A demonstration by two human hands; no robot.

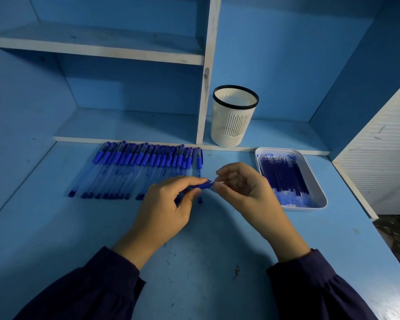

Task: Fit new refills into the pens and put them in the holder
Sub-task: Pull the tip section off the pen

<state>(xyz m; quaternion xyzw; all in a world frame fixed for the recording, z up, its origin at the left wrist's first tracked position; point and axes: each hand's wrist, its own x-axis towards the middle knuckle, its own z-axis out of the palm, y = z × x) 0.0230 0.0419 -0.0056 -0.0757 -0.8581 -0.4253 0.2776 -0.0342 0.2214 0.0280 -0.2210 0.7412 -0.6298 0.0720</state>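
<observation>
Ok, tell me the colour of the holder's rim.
Black rim on a white holder, clearest in the head view.

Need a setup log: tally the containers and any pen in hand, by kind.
White slotted plastic pen holder, black rim: 1
White rectangular plastic tray of blue refills: 1
Blue plastic pen in the left hand: 1
Total: 3

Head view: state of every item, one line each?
left hand: grips held pen
right hand: pinches held pen's tip
held pen: roughly horizontal, between both hands
pen row: lying side by side on desk
holder: upright, no pens visible inside
tray: flat on desk, holds refills
refills: lying packed in tray
</observation>
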